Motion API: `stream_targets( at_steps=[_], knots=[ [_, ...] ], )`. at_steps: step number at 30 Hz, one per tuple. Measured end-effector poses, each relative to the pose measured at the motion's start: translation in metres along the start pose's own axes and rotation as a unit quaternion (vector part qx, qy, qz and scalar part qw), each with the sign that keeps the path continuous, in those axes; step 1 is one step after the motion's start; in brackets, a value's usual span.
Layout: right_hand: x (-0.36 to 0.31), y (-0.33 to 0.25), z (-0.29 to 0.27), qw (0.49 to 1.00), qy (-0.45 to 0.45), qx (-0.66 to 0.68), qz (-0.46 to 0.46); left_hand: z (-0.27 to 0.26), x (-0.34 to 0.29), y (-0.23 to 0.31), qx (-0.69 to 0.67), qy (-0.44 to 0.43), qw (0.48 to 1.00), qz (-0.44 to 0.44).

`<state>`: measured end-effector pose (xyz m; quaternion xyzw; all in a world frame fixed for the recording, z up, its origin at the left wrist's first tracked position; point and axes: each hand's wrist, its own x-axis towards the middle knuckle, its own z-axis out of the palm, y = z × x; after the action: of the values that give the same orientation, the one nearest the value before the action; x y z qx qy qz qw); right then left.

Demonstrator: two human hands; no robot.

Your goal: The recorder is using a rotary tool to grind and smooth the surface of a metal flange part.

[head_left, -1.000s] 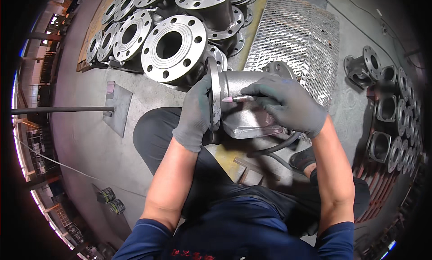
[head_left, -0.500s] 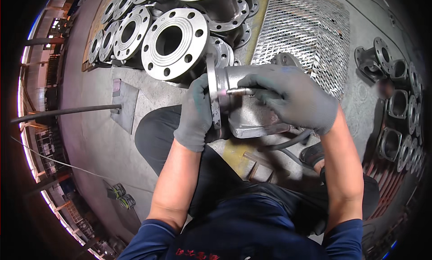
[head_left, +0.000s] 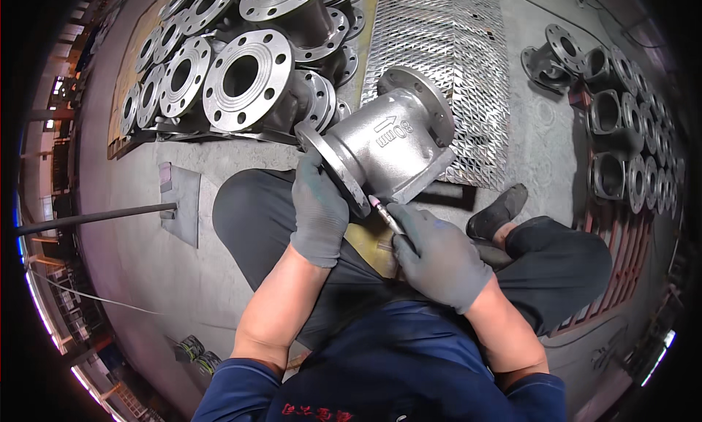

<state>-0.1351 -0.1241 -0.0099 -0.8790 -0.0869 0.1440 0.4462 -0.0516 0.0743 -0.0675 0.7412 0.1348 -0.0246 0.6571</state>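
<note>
A grey cast flanged valve body [head_left: 391, 133] lies tilted in front of me, its far flange over the metal mesh and its raised lettering facing up. My left hand [head_left: 319, 216], in a grey glove, is closed on the rim of its near flange. In my gloved right hand [head_left: 443, 260] is a slim die grinder [head_left: 390, 220] with a pink grinding stone [head_left: 374, 201] at its tip. The stone is close to the near flange's inner edge, by the body's lower corner; whether it touches I cannot tell. Most of the grinder is hidden under my fingers.
Flanged castings [head_left: 241, 82] are piled at the far left. A slatted metal mesh platform [head_left: 479, 93] lies beyond the valve body. More castings [head_left: 607, 173] stand on a red slatted pallet [head_left: 610, 257] at the right. A dark rod [head_left: 95, 219] juts in at the left.
The valve body has turned, so its lettered side now shows. My right hand, with the grinder, has moved off its top toward me, to the flange's near side. My left hand still grips the flange.
</note>
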Motion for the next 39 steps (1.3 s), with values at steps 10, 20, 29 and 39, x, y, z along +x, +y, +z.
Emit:
stream_targets(
  at_steps=[10, 20, 29, 39],
  knots=[
    [-0.012, -0.029, 0.000, 0.995, 0.018, -0.089, 0.050, 0.015, -0.011, 0.010, -0.097, -0.015, 0.995, -0.035],
    [-0.007, -0.035, -0.001, 0.988, 0.021, -0.145, 0.050, 0.017, -0.013, 0.014, -0.074, -0.004, 0.997, -0.029],
    [-0.014, -0.029, 0.000, 0.983, -0.001, -0.180, 0.034, 0.019, -0.016, 0.028, 0.010, -0.036, 0.999, -0.027],
    [-0.007, -0.026, -0.003, 0.989, 0.008, -0.133, 0.058, 0.023, -0.016, 0.021, 0.009, -0.034, 0.999, 0.016]
  ],
)
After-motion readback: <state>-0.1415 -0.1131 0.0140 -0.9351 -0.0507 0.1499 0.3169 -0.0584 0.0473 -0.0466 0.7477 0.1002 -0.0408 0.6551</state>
